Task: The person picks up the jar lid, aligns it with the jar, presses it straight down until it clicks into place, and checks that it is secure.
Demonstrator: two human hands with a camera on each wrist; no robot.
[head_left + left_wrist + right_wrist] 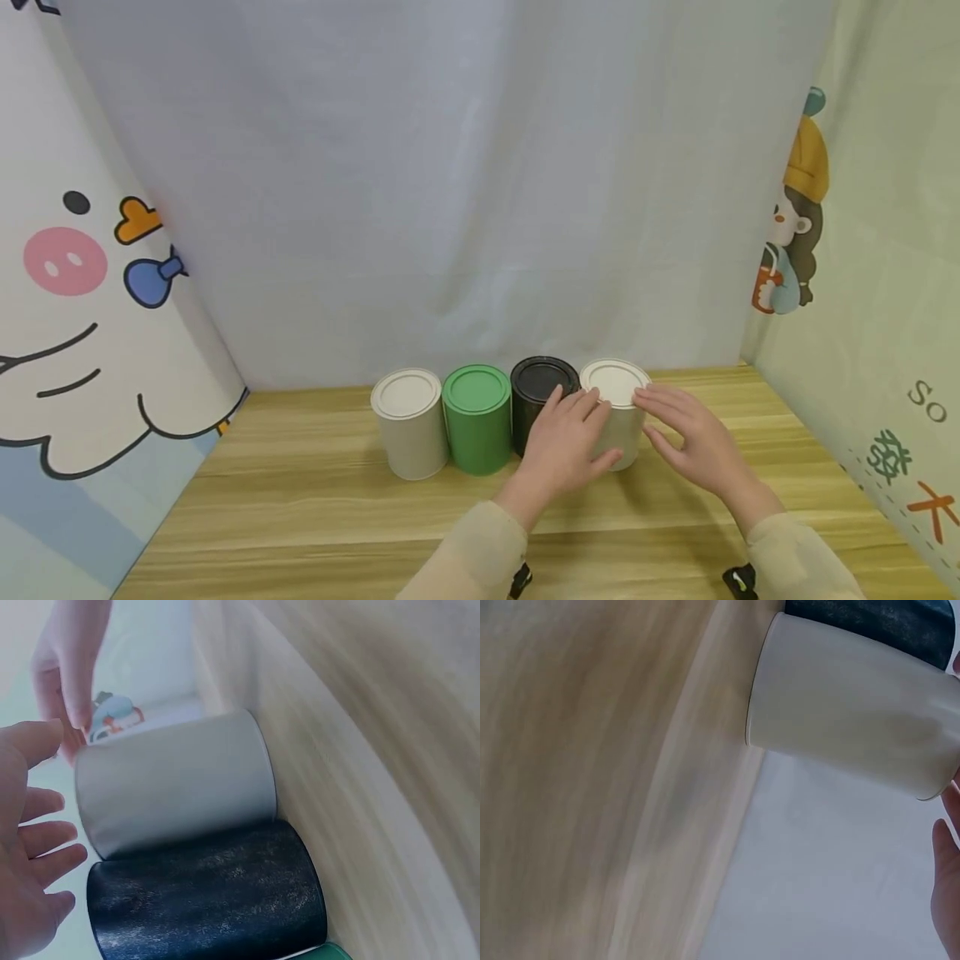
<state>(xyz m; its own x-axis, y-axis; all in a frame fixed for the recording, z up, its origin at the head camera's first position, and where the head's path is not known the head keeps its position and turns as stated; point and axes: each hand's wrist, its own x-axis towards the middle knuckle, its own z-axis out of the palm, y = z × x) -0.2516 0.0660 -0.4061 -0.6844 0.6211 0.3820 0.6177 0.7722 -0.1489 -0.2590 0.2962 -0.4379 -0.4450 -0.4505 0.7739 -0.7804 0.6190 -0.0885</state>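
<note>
Four lidded cans stand upright in a row, touching or nearly so. From the left they are a white can [411, 446], a green can [478, 437], a black can [542, 377] and a second white can [617, 379]. My left hand [562, 442] hovers in front of the black and right-hand white cans, hiding part of both. In the left wrist view, its relaxed fingers are apart from the cans. My right hand [697, 437] has its extended fingertips at the right rim of the right-hand white can, apparently touching it, with the thumb lower beside the can.
The wooden tabletop [300, 517] extends in front of the cans and to both sides. A pale grey curtain [337, 208] hangs close behind the row. Printed cloths [67, 350] flank the table left and right.
</note>
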